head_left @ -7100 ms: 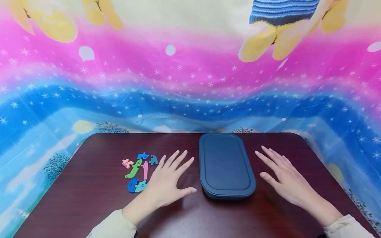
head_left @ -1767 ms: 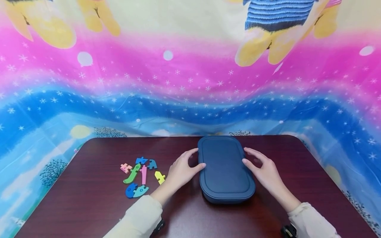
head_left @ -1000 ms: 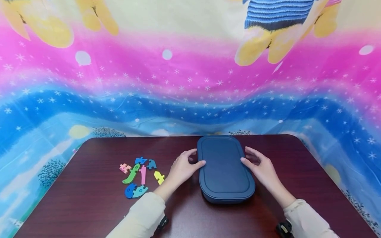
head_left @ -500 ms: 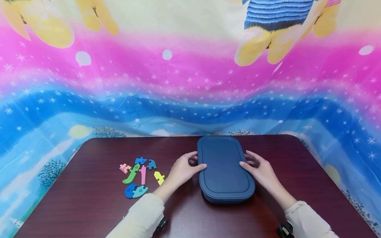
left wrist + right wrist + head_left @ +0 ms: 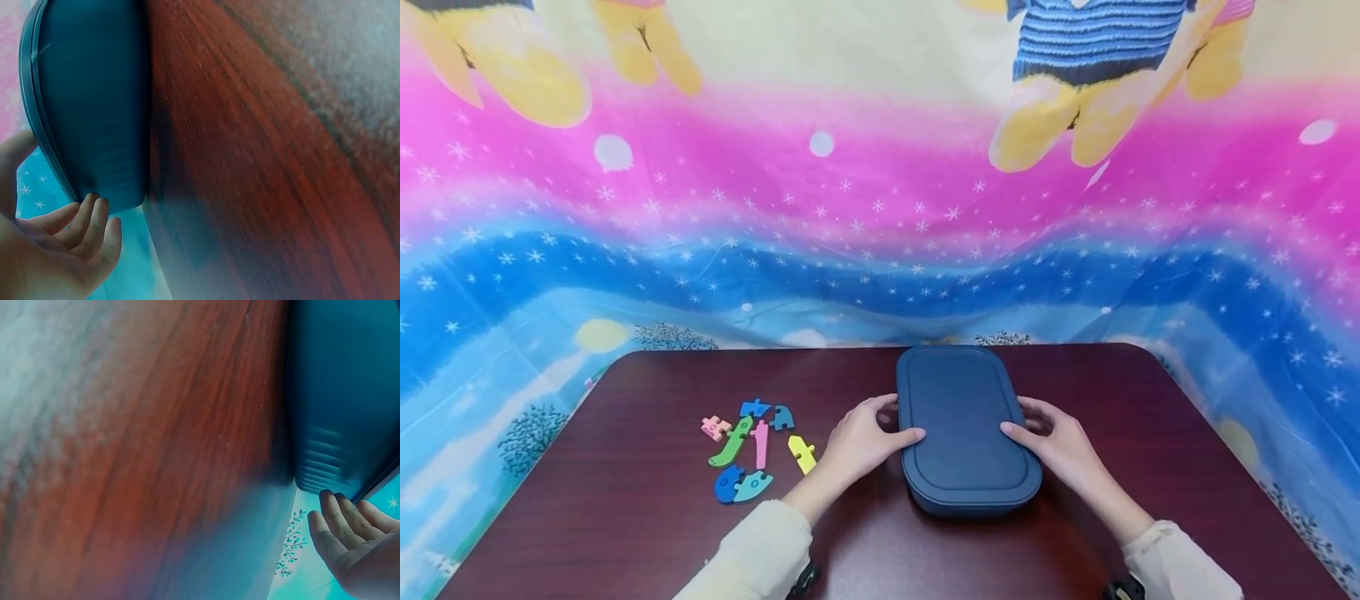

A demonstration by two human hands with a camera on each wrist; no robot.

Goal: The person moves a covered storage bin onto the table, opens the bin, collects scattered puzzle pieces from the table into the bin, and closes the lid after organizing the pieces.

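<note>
Currently | my left hand [image 5: 861, 437] and right hand [image 5: 1067, 443] pinch the lid [image 5: 962, 400] at opposite long edges, thumbs on top | navy box [image 5: 94, 106] sits on the table [image 5: 872, 554], right of puzzle pieces [image 5: 732, 444] | step: apparently taking hold | next move seems to call for even two-sided force

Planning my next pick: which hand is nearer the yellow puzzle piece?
Left. The left hand is just right of the yellow puzzle piece; the right hand is farther away, at the box's right side.
</note>
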